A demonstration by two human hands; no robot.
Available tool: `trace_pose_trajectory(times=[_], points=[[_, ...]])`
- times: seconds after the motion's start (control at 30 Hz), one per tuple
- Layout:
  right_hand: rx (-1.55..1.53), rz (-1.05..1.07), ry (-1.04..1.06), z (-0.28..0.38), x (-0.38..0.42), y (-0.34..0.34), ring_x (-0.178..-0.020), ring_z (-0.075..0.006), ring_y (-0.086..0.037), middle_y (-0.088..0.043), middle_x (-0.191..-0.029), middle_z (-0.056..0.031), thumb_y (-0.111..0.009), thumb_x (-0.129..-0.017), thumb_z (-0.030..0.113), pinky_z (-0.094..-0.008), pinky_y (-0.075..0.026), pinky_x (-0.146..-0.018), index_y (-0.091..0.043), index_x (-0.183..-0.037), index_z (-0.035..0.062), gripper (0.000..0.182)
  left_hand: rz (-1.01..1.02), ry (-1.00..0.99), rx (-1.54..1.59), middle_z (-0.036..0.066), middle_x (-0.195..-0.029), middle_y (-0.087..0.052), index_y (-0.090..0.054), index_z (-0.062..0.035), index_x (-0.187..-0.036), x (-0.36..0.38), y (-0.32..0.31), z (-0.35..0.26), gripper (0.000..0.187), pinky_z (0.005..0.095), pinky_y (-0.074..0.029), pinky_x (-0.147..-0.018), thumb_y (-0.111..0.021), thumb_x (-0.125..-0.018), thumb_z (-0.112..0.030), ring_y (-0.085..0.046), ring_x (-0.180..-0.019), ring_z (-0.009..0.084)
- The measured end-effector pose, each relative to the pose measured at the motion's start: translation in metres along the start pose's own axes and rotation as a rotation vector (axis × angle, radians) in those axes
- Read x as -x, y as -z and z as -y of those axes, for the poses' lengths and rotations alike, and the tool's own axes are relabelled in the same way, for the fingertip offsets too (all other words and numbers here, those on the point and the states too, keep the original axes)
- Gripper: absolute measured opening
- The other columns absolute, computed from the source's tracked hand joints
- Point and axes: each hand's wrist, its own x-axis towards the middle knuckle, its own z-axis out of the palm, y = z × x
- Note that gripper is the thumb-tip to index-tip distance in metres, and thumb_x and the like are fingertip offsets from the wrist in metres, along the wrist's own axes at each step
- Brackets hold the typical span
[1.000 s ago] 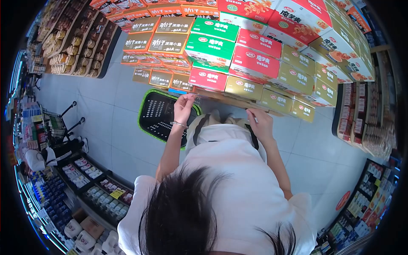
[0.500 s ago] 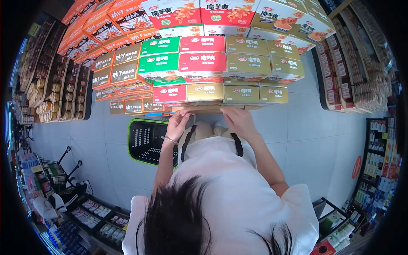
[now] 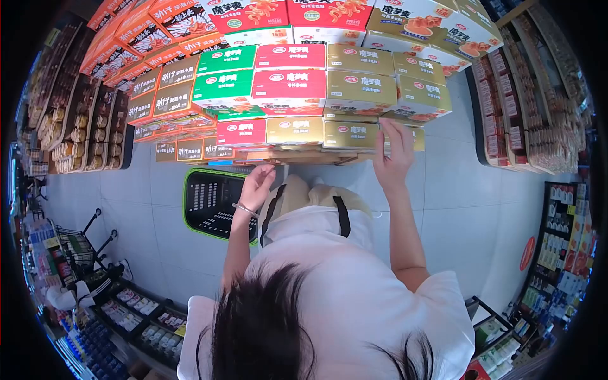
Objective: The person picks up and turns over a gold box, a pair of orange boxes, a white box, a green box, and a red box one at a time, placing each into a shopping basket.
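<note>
My right hand (image 3: 394,152) is raised with its fingers stretched upward, overlapping the bottom-row gold snack boxes (image 3: 350,135) at the right of the display. Its fingertips reach up to the lower edge of the gold-and-white box (image 3: 423,95) above. My left hand (image 3: 257,185) hangs lower, just under the brown shelf edge (image 3: 310,156), with its fingers curled together; I cannot tell whether anything is between them. Near the left hand are a red box (image 3: 241,132) and, below, a black shopping basket with a green rim (image 3: 185,201).
Orange boxes (image 3: 142,57) are stacked at the upper left, beside green boxes (image 3: 223,84). Shelves of packaged goods (image 3: 92,136) stand to the left, more shelves (image 3: 506,95) to the right. A shopping cart (image 3: 79,244) is at the left, near a person's shoe (image 3: 126,269).
My right hand has left the shelf edge and moved right and up to the gold boxes, its fingers straightening. My left hand stays near the shelf edge. The view has shifted slightly.
</note>
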Motion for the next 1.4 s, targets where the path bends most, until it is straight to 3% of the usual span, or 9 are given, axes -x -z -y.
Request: trace_pose_trajectory(times=[0.1, 0.17, 0.37, 0.63, 0.67, 0.97, 1.1, 1.17, 1.4], points=[[0.13, 0.104, 0.128, 0.009, -0.027, -0.009, -0.103, -0.0306, -0.054, -0.056, -0.112, -0.0138, -0.063, -0.08, 0.006, -0.0391, -0.044, -0.088, -0.056, -0.117, 0.0021, 0.038, -0.016, 0.006, -0.072, 0.006, -0.098, -0.064, -0.056, 0.0025, -0.108, 0.002, 0.003, 0.006, 0.021, 0.0243, -0.046, -0.084, -0.056, -0.092, -0.009, -0.059, -0.094, 0.0109], [0.145, 0.149, 0.143, 0.005, -0.039, -0.021, -0.119, -0.0326, -0.042, -0.048, -0.125, -0.0137, -0.066, -0.08, 0.017, -0.0469, -0.032, -0.101, -0.048, -0.126, 0.002, 0.051, -0.023, -0.022, -0.1, 0.006, -0.099, -0.064, -0.056, 0.003, -0.109, 0.004, 0.002, 0.008, 0.021, 0.0244, -0.046, -0.084, -0.056, -0.092, -0.01, -0.059, -0.094, 0.0107], [0.301, 0.274, 0.246, -0.009, -0.059, -0.03, -0.125, -0.0299, -0.038, -0.045, -0.131, -0.0124, -0.072, -0.074, 0.03, -0.0524, -0.023, -0.107, -0.045, -0.128, 0.0027, 0.066, -0.036, 0.031, -0.075, 0.006, -0.099, -0.064, -0.056, 0.0026, -0.109, 0.015, -0.004, 0.016, 0.022, 0.024, -0.046, -0.084, -0.056, -0.091, -0.01, -0.059, -0.094, 0.0108], [0.26, 0.286, 0.239, -0.012, -0.062, -0.036, -0.119, -0.0279, -0.042, -0.048, -0.12, -0.011, -0.077, -0.067, 0.026, -0.0509, -0.026, -0.106, -0.045, -0.127, 0.0038, 0.071, -0.033, -0.003, -0.057, 0.007, -0.099, -0.064, -0.056, 0.0025, -0.111, 0.012, -0.018, 0.003, 0.024, 0.0244, -0.046, -0.083, -0.056, -0.091, -0.011, -0.06, -0.095, 0.0117], [0.256, 0.278, 0.239, -0.011, -0.062, -0.036, -0.116, -0.0276, -0.043, -0.049, -0.116, -0.0111, -0.078, -0.066, 0.024, -0.0506, -0.026, -0.106, -0.046, -0.127, 0.0035, 0.072, -0.055, -0.071, -0.047, 0.005, -0.093, -0.064, -0.057, 0.0029, -0.106, 0.011, -0.022, -0.001, 0.022, 0.023, -0.048, -0.075, -0.056, -0.091, -0.013, -0.059, -0.083, 0.0078], [0.239, 0.292, 0.234, -0.01, -0.065, -0.031, -0.109, -0.028, -0.045, -0.047, -0.109, -0.0113, -0.081, -0.061, 0.023, -0.0519, -0.028, -0.106, -0.048, -0.124, 0.0013, 0.074, 0.106, 0.112, -0.079, 0.004, -0.098, -0.064, -0.055, 0.0015, -0.112, 0.016, -0.022, 0.007, 0.027, 0.0225, -0.046, -0.08, -0.058, -0.091, -0.014, -0.058, -0.088, 0.0079], [0.23, 0.29, 0.234, -0.005, -0.065, -0.024, -0.107, -0.0282, -0.046, -0.047, -0.107, -0.0108, -0.082, -0.059, 0.023, -0.052, -0.028, -0.106, -0.051, -0.12, 0.0016, 0.072, 0.115, 0.078, -0.1, 0.004, -0.097, -0.063, -0.054, 0.0016, -0.113, 0.016, -0.032, -0.009, 0.028, 0.0225, -0.047, -0.08, -0.058, -0.091, -0.015, -0.058, -0.088, 0.0078], [0.207, 0.292, 0.248, -0.002, -0.063, -0.019, -0.105, -0.0289, -0.046, -0.047, -0.106, -0.0105, -0.082, -0.059, 0.023, -0.0522, -0.029, -0.106, -0.053, -0.116, 0.0021, 0.067, 0.139, 0.025, -0.113, 0.011, -0.103, -0.063, -0.051, 0.0029, -0.117, 0.011, -0.035, -0.007, 0.037, 0.0284, -0.048, -0.082, -0.06, -0.089, -0.02, -0.061, -0.093, 0.0157], [0.157, 0.285, 0.164, 0.018, -0.059, 0.003, -0.105, -0.03, -0.046, -0.047, -0.107, -0.0105, -0.082, -0.058, 0.022, -0.0514, -0.03, -0.106, -0.054, -0.113, 0.0042, 0.064, 0.125, -0.019, -0.074, 0.009, -0.102, -0.064, -0.053, 0.0021, -0.115, 0.003, -0.041, -0.016, 0.034, 0.0256, -0.048, -0.078, -0.061, -0.089, -0.018, -0.06, -0.091, 0.013]])
